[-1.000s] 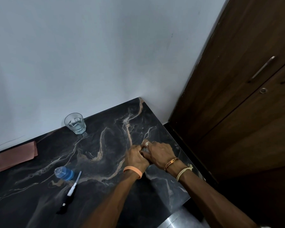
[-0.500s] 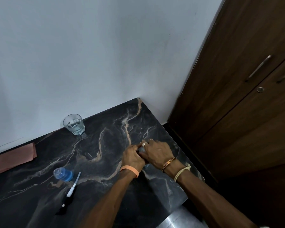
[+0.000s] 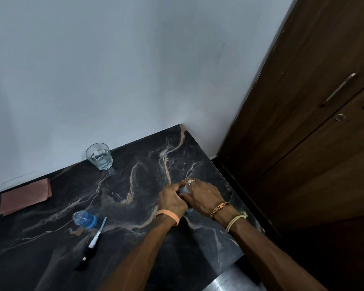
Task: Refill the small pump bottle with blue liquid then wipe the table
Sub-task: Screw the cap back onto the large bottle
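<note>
Both hands, left hand (image 3: 171, 200) and right hand (image 3: 204, 196), clamped on a mostly hidden small container (image 3: 185, 189); slip there spills onto table (image 3: 139, 185) beneath.

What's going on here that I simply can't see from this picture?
- Head view: the object gripped between the left hand and right hand is almost wholly covered by fingers; its kind and fill level are unreadable.
- Head view: the pink cloth runs close to the left frame edge.
- Head view: the open blue bottle is too small to judge its liquid level.
</note>
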